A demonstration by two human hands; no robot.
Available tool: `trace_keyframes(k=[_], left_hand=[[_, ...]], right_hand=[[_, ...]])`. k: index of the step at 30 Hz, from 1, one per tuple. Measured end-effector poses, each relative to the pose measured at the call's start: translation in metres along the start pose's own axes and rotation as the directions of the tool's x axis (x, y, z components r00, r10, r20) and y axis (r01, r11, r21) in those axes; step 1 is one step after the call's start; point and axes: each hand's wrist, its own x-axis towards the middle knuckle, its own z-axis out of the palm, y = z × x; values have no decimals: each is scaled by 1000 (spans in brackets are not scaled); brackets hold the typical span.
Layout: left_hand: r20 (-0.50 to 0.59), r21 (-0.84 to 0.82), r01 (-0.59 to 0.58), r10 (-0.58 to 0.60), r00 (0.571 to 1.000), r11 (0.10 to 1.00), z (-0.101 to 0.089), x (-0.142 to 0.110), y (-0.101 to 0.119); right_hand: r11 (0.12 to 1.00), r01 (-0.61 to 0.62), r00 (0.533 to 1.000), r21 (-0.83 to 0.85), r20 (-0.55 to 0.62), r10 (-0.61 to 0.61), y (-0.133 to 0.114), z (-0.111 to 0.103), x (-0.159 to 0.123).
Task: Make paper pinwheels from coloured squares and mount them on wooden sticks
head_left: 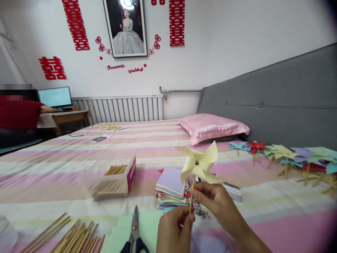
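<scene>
A pale yellow paper pinwheel (199,162) on a thin wooden stick stands upright in front of me. My left hand (174,230) pinches the lower end of the stick. My right hand (216,202) pinches the stick higher up, just under the paper blades. Behind the hands lies a stack of coloured paper squares (171,189) on the striped bed (79,158). Small metal pins (201,212) lie just below my right hand.
Scissors (135,232) rest on a light green sheet at the front. Loose wooden sticks (71,237) lie at the lower left, more in a clear box (113,181). Finished pinwheels (292,158) pile at the right beside a pink pillow (213,127). A person in red (18,116) sits at a desk.
</scene>
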Motion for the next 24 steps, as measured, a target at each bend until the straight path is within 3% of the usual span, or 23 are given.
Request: trace_keyframes(k=[15,19,24], left_hand=[[-13,-11,7,-8,1000,1000,-1,0,3],[52,18,35,-36,998,999,-7,-1,12],[48,20,43,-43,998,999,-11,-1,17]], right_hand=[[998,-18,1000,59,25,17,-1,0,-1],[995,9,996,100,-88,0,-7,1,-4],[987,108,966,118,-246,-76,-12,-5,-3]])
